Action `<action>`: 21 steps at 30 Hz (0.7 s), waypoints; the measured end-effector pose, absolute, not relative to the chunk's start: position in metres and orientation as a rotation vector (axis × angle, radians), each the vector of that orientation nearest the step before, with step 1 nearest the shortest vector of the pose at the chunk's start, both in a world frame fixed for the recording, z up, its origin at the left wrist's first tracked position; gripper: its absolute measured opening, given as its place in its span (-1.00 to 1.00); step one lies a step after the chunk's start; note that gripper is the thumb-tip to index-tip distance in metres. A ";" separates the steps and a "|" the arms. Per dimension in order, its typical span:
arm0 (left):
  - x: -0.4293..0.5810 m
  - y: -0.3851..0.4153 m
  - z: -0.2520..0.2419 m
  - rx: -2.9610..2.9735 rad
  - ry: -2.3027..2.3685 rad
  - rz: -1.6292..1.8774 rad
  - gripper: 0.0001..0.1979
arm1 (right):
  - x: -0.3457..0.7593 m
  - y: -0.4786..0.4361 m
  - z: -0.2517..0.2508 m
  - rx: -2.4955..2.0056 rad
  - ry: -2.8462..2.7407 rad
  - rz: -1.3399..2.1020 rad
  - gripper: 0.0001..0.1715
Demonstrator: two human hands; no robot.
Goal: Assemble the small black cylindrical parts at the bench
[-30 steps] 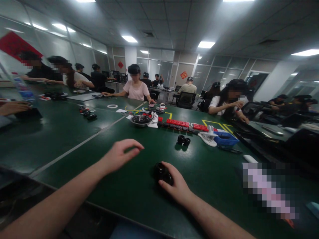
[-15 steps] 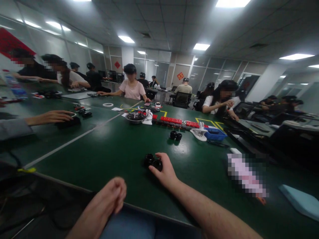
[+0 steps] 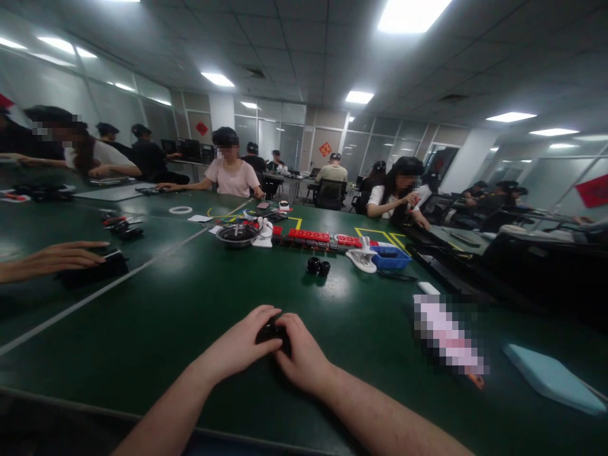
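Observation:
Both of my hands meet over the green table (image 3: pixel 190 316), closed around a pair of small, glossy black wheel-like pieces (image 3: pixel 272 332). My left hand (image 3: pixel 249 335) grips the pair from the left, thumb and fingers bent around it. From the right, my right hand (image 3: pixel 300 348) curls its fingers over the other side. Much of the black pair is hidden under the fingers, so I cannot tell whether its two parts are joined. Farther off on the tabletop sits a similar pair of black round pieces (image 3: pixel 318 266), touched by neither hand.
Beyond are red power strips (image 3: pixel 308 235), a dark round bowl (image 3: pixel 237 234), a white clamp (image 3: pixel 363 256) and a blue basket (image 3: pixel 390 257). A light-blue box (image 3: pixel 553 379) lies right. At left, a co-worker's hand (image 3: pixel 61 258) rests on a black object (image 3: pixel 95 269).
My left hand has come up from the table edge and closed on the black pair. My right hand has drawn it slightly nearer. The view has swung a little to the right.

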State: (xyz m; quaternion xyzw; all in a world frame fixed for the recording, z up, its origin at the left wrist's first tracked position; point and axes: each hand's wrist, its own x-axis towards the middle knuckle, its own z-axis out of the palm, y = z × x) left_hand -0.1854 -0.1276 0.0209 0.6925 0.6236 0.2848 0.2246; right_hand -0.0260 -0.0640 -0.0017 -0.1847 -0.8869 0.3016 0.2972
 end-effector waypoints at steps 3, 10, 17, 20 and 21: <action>-0.190 -0.125 0.030 1.939 1.621 0.722 -0.57 | -0.022 -0.061 0.000 -0.597 -2.344 0.904 -0.54; -0.199 -0.113 0.028 2.059 1.505 0.645 -0.72 | -0.016 -0.052 -0.001 -0.745 -2.387 0.945 -0.53; -0.216 -0.121 0.006 1.989 1.641 0.791 -0.67 | -0.026 -0.059 0.008 -0.715 -2.583 0.702 -0.51; -0.202 -0.108 0.005 2.019 1.676 0.772 -0.67 | -0.019 -0.052 0.011 -0.716 -2.629 0.596 -0.55; -0.193 -0.099 0.006 2.038 1.697 0.760 -0.67 | -0.013 -0.046 0.010 -0.754 -2.621 0.576 -0.56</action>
